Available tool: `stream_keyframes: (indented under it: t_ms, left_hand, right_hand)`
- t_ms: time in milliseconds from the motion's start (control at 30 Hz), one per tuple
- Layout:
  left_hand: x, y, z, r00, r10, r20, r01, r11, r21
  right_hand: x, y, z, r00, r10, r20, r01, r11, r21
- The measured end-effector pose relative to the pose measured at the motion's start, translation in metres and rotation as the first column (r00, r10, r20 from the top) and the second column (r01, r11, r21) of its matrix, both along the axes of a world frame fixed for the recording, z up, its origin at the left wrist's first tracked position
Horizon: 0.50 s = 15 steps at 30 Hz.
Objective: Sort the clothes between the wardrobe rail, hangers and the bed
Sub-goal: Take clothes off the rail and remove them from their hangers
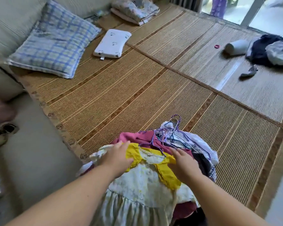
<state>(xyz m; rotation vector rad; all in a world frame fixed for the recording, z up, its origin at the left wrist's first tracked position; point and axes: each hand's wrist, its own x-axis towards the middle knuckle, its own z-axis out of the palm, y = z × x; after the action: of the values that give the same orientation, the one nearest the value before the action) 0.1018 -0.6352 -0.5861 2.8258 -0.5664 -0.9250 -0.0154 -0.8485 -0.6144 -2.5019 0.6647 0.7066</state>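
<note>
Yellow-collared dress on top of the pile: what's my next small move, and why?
Probably pinch the yellow-collared dress at both shoulders and lift it clear. It lies topmost on the clothes pile, the left hand and right hand rest flat on its collar, and the wire hangers bunched behind look tangled, so freeing one garment seems safest.

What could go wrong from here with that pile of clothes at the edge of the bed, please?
1. The hangers lie tangled, hooks crossed, so lifting the dress under the left hand and right hand may drag other clothes along.
2. The pile sits at the near edge of the mat, so pieces could slide off.
</note>
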Motion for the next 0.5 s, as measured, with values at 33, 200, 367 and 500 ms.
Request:
stream_keyframes:
  t_ms: [33,200,367,500]
  left_hand:
    - [-0.005,0.004,0.000,1.000,-0.021,0.009,0.021,1.000,0.016]
    - [-0.009,0.034,0.036,0.999,0.023,0.050,-0.023,1.000,0.013]
    - [-0.002,0.085,0.119,0.962,0.193,0.192,-0.172,0.978,-0.120]
    - [0.001,0.140,0.190,0.880,0.290,0.375,-0.252,0.956,-0.149]
  right_hand:
    - [0.003,0.007,0.003,0.999,0.031,0.030,-0.032,0.999,0.004]
    - [0.037,0.041,0.044,0.963,0.233,0.133,-0.230,0.972,-0.037]
    - [0.091,0.101,0.118,0.844,0.410,0.346,-0.406,0.910,-0.087]
    - [0.124,0.173,0.194,0.662,0.588,0.466,-0.588,0.792,-0.164]
